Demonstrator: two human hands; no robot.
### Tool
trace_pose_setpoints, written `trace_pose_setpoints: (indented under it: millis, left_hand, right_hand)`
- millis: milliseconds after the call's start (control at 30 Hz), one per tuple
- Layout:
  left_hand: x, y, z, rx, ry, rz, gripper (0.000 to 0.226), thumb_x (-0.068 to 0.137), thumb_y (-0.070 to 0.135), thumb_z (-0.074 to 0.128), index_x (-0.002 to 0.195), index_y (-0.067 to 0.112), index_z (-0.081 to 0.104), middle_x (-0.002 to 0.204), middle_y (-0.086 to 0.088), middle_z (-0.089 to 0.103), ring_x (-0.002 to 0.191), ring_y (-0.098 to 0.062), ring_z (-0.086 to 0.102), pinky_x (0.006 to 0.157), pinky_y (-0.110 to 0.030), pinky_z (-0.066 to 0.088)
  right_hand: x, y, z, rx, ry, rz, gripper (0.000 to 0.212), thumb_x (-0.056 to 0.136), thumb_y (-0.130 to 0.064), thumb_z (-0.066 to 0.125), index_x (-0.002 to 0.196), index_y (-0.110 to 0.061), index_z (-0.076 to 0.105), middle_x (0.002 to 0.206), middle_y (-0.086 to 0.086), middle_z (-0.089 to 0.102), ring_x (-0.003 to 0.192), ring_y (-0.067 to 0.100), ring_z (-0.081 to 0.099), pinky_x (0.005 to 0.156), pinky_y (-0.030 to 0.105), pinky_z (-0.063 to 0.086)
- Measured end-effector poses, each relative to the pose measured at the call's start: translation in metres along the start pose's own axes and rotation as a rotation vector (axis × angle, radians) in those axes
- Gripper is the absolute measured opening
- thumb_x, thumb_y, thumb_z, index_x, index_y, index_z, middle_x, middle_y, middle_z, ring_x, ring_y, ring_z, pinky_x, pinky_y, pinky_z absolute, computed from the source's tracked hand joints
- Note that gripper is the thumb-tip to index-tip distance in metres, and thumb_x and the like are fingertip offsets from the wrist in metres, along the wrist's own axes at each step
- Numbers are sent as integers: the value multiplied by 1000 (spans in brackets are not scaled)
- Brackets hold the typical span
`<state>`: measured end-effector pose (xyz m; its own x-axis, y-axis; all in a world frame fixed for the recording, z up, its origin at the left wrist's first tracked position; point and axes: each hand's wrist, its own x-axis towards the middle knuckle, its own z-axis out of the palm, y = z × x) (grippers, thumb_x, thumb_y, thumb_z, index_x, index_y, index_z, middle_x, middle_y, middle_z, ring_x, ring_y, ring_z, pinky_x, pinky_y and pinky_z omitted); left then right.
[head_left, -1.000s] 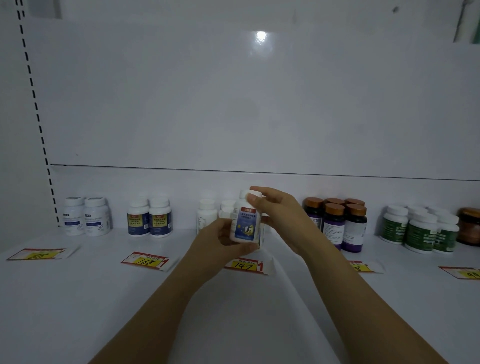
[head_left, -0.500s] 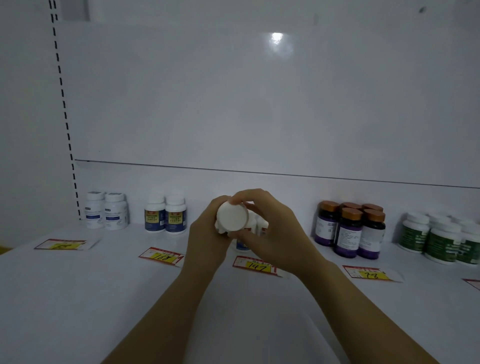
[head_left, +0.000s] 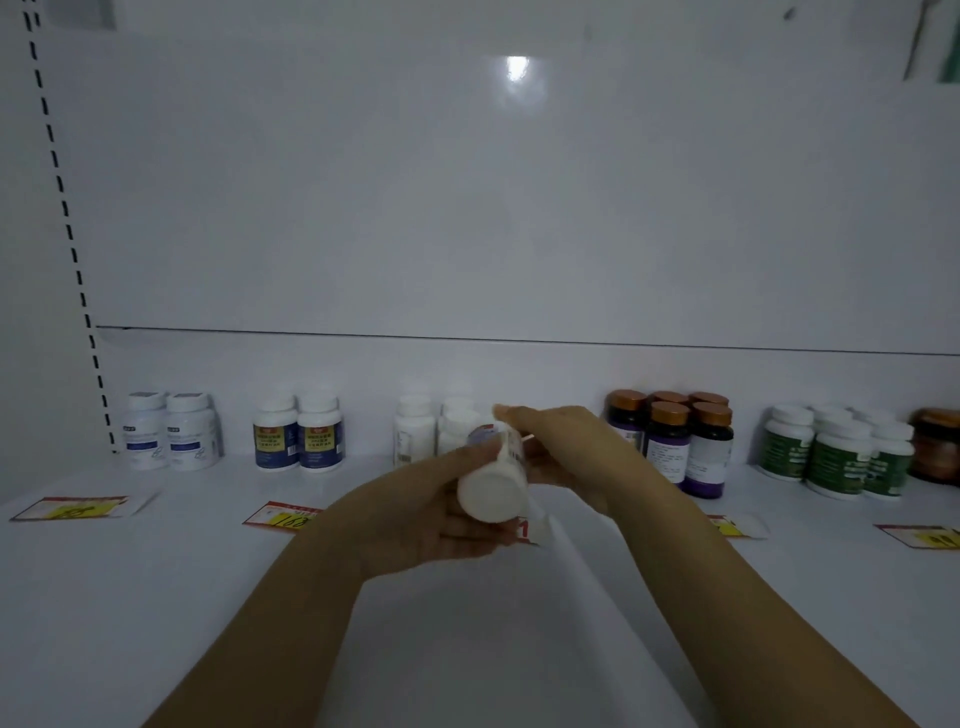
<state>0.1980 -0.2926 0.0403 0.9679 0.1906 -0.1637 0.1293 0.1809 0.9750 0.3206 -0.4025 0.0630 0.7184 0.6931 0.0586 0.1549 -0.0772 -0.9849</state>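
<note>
Holding a white pill bottle (head_left: 493, 491) tipped on its side above the white shelf (head_left: 156, 597), one round white end facing the camera, label turned up and mostly hidden. Left hand (head_left: 441, 514) cups it from below, fingers curled round the body. Right hand (head_left: 566, 457) lies over the far end, fingers stretched leftward across the top; can't tell if it grips or just touches. Bottle sits mid-shelf, in front of a group of plain white bottles (head_left: 415, 434). Blue-label bottles (head_left: 298, 436) to the left, copper-capped dark bottles (head_left: 670, 441) just right of the hands, green-label bottles (head_left: 836, 452) further right. Yellow price tag (head_left: 283, 517) lies flat by the left wrist.
</note>
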Motion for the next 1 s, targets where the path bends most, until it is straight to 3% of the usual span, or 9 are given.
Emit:
trace_pose_setpoints:
  millis: [100,300,433,567,633,800,900,967,1000]
  left_hand:
    - [-1,1,-2,-27,-33,-77,64,66,56,60,108,7,63,81,-15,70,70,-23,68,69,-30,54]
    - [0,0,-6,-28,-46,-55,66,66,55,62,110,6,63,84,-16,70,73,-25,69,67,-30,55]
    - [7,-5,-6,24,14,74,50,69,33,70,113,11,60,104,-13,72,93,-27,69,85,-34,55]
    - [19,-11,-10,403,267,313,42,73,15,78,112,18,63,100,6,71,92,-10,68,77,-20,53]
    - [22,-15,-12,571,376,394,39,71,17,80,104,26,60,93,17,67,86,0,65,68,-10,49]
    - [28,-25,-13,775,414,422,43,71,29,79,107,27,57,105,12,65,95,-5,63,83,-17,50]
    - [30,-30,-14,804,408,402,37,73,37,77,100,38,51,92,24,59,79,14,55,65,1,43]
    - [28,-38,-13,835,402,338,44,68,58,73,104,42,52,97,26,59,87,16,55,75,-1,44]
    - [28,-43,-14,909,400,299,64,62,74,66,114,41,51,110,23,58,101,9,55,88,-11,46]
  right_hand:
    - [-2,0,0,74,-25,99,38,86,-26,67,107,5,65,79,14,67,58,17,67,54,25,57]
    - [1,2,-1,65,-32,128,39,85,-27,69,107,4,65,78,15,69,59,18,69,57,26,58]
    - [4,-1,-3,-46,-26,-33,36,87,-32,65,107,-2,67,95,12,73,82,21,71,80,33,58]
    - [-2,-6,-6,-209,-55,-292,29,88,-30,63,116,-21,66,111,-3,69,101,12,66,91,29,53]
    - [-4,-6,-4,-314,-56,-330,31,88,-32,64,118,-27,64,116,-6,65,103,9,63,91,28,53]
    - [-4,-3,2,-586,35,-390,34,85,-37,66,116,-28,60,107,-9,61,86,1,59,67,12,48]
    - [-6,-15,-3,-656,93,-429,35,86,-39,64,119,-26,61,108,-6,61,89,4,59,67,11,45]
    - [-4,-33,-10,-633,163,-461,36,87,-39,63,119,-24,61,107,-5,62,93,8,61,76,19,48]
    - [-1,-43,-14,-620,209,-487,35,87,-38,63,119,-22,62,107,-4,62,94,10,61,79,22,48]
